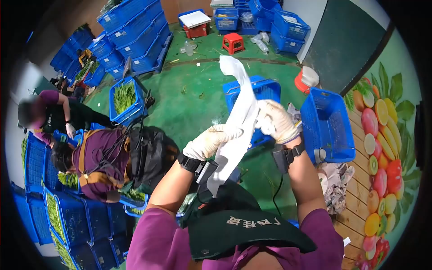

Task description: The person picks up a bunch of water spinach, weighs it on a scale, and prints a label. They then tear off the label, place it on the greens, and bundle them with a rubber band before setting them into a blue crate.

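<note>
A long, creased white strip [243, 102], paper or thin plastic, stretches upright in front of my body. My left hand [213, 140], in a cream work glove, is closed on its left edge around the middle. From the right side my right hand [278, 121], gloved alike, grips the strip a little higher, with a bunched white bit at its fingertips. The strip's upper end curls over and its lower end hangs loose above my dark apron [252, 220]. Behind my hands stands a blue crate [269, 84], partly hidden by the strip and gloves.
At my right stands a blue basket [327, 119], with crumpled paper [335, 184] near it. Two co-workers [101, 157] [58, 105] bend over crates at the left. Greens fill a crate [124, 97]; a red stool [233, 42] and stacked crates [137, 40] stand farther back.
</note>
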Action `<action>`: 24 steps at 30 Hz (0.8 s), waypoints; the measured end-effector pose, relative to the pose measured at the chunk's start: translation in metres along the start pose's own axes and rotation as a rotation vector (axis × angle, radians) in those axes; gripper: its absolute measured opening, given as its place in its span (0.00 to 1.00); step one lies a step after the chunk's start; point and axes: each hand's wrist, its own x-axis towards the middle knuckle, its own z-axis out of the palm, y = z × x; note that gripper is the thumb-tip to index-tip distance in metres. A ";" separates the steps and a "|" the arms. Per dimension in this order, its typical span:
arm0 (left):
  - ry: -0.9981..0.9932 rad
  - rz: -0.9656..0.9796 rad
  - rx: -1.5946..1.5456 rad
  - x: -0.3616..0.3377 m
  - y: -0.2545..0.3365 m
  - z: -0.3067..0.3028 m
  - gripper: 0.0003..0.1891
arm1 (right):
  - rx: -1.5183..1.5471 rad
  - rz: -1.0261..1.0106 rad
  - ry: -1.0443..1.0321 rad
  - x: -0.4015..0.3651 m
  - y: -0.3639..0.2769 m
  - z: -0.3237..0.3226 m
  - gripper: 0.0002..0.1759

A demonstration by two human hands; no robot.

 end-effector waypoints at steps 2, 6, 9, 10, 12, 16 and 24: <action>-0.037 -0.005 -0.091 0.037 -0.011 -0.026 0.19 | -0.188 -0.132 0.172 0.034 -0.020 -0.020 0.14; -0.048 0.009 -0.390 0.127 0.017 -0.066 0.24 | -0.315 -0.067 0.198 0.132 -0.049 -0.067 0.17; -0.068 0.046 -0.535 0.185 0.029 -0.093 0.20 | -0.314 0.059 0.133 0.174 -0.047 -0.089 0.20; -0.054 0.057 -0.491 0.204 0.032 -0.101 0.18 | -0.375 -0.005 0.156 0.185 -0.048 -0.090 0.20; 0.001 0.080 -0.310 0.231 0.050 -0.115 0.17 | -0.457 -0.091 0.147 0.206 -0.061 -0.091 0.20; 0.052 0.237 0.044 0.264 0.085 -0.127 0.11 | -0.637 -0.197 0.032 0.273 -0.086 -0.094 0.13; 0.330 0.370 -0.231 0.307 0.131 -0.209 0.12 | -0.497 -0.081 -0.131 0.392 -0.035 -0.064 0.12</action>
